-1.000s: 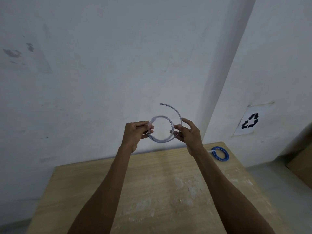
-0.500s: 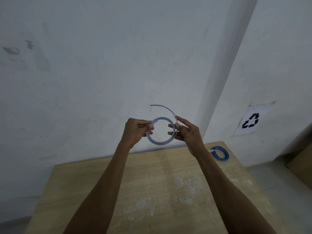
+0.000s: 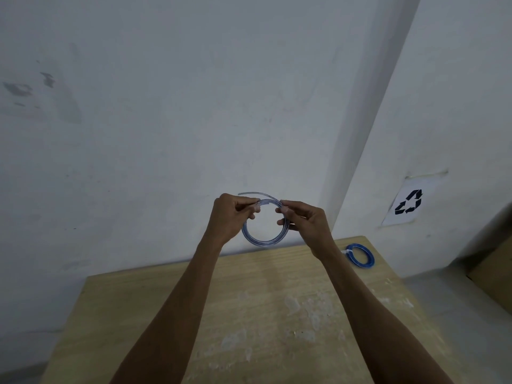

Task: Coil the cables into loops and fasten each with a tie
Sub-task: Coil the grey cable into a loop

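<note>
Currently: two cables, two hands. One pale cable (image 3: 261, 242), coiled, sits above the table (image 3: 249, 314), with the left hand (image 3: 230, 214) pinching it at 10 o'clock and the right hand (image 3: 307, 223) at 2 o'clock. One blue coil (image 3: 360, 254), tied, lies on the table at 4 o'clock.

I see a pale wooden counter (image 3: 263, 314) with whitish scuffs, and 1 blue coiled cable (image 3: 360, 255) lying near its far right corner, fastened with a white tie (image 3: 347, 251).

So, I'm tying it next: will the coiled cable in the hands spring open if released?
Probably springy: the free end of the cable arcs above the loop, not drooping. Likely light: left hand and right hand merely pinch it.
</note>
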`<state>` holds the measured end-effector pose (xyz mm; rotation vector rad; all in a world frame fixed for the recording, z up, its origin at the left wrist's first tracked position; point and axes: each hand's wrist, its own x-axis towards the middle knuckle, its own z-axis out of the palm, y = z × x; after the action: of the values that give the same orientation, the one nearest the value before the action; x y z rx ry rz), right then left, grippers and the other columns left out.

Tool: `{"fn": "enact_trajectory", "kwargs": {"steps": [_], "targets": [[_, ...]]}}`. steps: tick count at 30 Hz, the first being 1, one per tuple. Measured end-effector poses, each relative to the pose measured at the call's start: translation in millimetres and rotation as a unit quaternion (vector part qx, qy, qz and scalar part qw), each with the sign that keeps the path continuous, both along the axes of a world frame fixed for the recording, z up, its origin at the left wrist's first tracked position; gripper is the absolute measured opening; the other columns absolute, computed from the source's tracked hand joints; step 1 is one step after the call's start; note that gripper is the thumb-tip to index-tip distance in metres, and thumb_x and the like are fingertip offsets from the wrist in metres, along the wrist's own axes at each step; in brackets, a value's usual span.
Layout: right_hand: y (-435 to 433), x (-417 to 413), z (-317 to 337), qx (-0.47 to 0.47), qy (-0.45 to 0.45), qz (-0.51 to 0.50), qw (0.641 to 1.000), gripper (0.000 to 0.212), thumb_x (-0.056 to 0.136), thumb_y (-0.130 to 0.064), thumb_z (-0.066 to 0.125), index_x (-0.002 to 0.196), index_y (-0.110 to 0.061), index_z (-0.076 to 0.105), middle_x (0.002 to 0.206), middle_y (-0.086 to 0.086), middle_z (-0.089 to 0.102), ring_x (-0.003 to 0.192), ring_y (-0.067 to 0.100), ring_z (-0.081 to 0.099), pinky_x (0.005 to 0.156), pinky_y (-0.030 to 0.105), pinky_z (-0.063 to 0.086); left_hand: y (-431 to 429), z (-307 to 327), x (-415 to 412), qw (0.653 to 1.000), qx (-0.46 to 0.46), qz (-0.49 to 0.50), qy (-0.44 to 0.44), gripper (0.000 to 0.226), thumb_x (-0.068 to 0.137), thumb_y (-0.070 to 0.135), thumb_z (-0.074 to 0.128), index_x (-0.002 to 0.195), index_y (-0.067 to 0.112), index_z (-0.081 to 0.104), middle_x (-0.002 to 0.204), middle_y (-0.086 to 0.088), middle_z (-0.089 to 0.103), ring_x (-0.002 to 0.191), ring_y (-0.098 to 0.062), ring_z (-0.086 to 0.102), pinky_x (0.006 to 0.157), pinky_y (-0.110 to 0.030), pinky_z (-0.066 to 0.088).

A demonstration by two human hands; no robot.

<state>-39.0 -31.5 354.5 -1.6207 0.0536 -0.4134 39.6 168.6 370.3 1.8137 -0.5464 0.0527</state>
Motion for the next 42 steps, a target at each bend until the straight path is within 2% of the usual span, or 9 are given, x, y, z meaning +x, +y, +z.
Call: {"fn": "enact_trajectory", "kwargs": {"steps": [6,10,15,17,22,29,34,37,42], "targets": [[-0.3,-0.8,2.3,0.017,-0.009,0.009,1.0,0.028,0.098,-0.006,0.064,0.124,0.0,0.07,0.107,0.018,0.077,0.081,0.031,0.073,0.082,0.039,0.063,-7.4,-1.0,-4.8,0.998,-0.049,-0.015,0.03,0.018,0.093,0.009,0.073,0.11,0.01,0.079,0.089,-0.002,0.081,0.078,-0.019,0.075,0.087,-0.039,0.062],[0.2,-0.9,4.0,0.025,-0.022,0.008,0.999,0.024,0.093,-0.005,0.07,0.115,0.004,0.072,0.101,0.019,0.078,0.076,0.026,0.073,0.08,0.038,0.062,-13.6,2.0,-11.7,0.996,-0.068,-0.034,0.044,0.019,0.093,0.008,0.074,0.112,0.008,0.078,0.09,-0.005,0.08,0.08,-0.018,0.074,0.082,-0.035,0.062],[-4.6,-2.5,8.8,0.039,-0.022,0.019,0.999,0.025,0.094,-0.002,0.069,0.118,0.0,0.073,0.102,0.017,0.078,0.076,0.026,0.074,0.08,0.036,0.063,-20.5,4.1,-24.0,0.966,-0.215,0.002,0.144,0.047,0.086,0.013,0.082,0.127,0.015,0.057,0.086,-0.012,0.08,0.074,-0.017,0.073,0.076,-0.032,0.064],[-6.2,-4.3,10.3,0.036,-0.014,0.022,0.999,0.022,0.094,-0.002,0.069,0.115,0.0,0.073,0.101,0.017,0.078,0.076,0.026,0.074,0.077,0.036,0.062,-22.8,2.2,-26.2,0.959,-0.235,0.013,0.156,0.035,0.087,0.013,0.081,0.119,0.011,0.065,0.085,-0.013,0.08,0.071,-0.018,0.071,0.071,-0.03,0.062],[-6.1,-7.6,14.9,0.013,-0.005,0.03,0.999,0.019,0.094,-0.006,0.069,0.111,0.001,0.072,0.102,0.017,0.078,0.083,0.031,0.076,0.07,0.034,0.061,-26.4,-3.6,-28.8,0.973,-0.201,0.007,0.116,0.009,0.092,0.014,0.075,0.098,0.009,0.079,0.083,-0.009,0.08,0.063,-0.016,0.049,0.061,-0.027,0.042],[-8.2,-7.0,18.9,0.029,-0.014,0.036,0.999,0.023,0.095,-0.006,0.068,0.118,-0.005,0.073,0.102,0.014,0.079,0.082,0.029,0.077,0.07,0.031,0.061,-29.1,-1.7,-28.2,0.968,-0.218,0.003,0.12,0.028,0.091,0.019,0.077,0.118,0.016,0.073,0.08,-0.013,0.078,0.067,-0.021,0.045,0.064,-0.027,0.043],[-14.0,-7.5,17.7,0.053,-0.011,0.033,0.998,0.02,0.095,-0.003,0.067,0.114,-0.002,0.073,0.102,0.016,0.078,0.081,0.029,0.077,0.076,0.032,0.061,-26.7,-2.9,-27.3,0.973,-0.201,-0.023,0.111,0.037,0.091,0.013,0.076,0.128,0.013,0.07,0.093,-0.009,0.081,0.07,-0.012,0.057,0.072,-0.025,0.052],[-12.7,-7.7,17.6,0.047,-0.021,0.041,0.998,0.019,0.093,-0.001,0.07,0.109,0.007,0.071,0.099,0.021,0.077,0.084,0.034,0.077,0.078,0.033,0.062,-29.2,-2.7,-27.1,0.985,-0.159,0.004,0.062,0.034,0.095,0.013,0.072,0.128,0.018,0.07,0.087,-0.002,0.081,0.066,-0.008,0.06,0.061,-0.023,0.051],[-14.7,-8.1,23.2,0.04,-0.024,0.057,0.997,0.024,0.092,0.0,0.07,0.115,0.008,0.069,0.1,0.023,0.077,0.083,0.033,0.077,0.08,0.036,0.063,-31.8,0.1,-26.9,0.987,-0.16,0.0,0.03,0.034,0.094,0.01,0.071,0.127,0.015,0.07,0.082,-0.003,0.079,0.063,-0.001,0.059,0.069,-0.014,0.048]]}}
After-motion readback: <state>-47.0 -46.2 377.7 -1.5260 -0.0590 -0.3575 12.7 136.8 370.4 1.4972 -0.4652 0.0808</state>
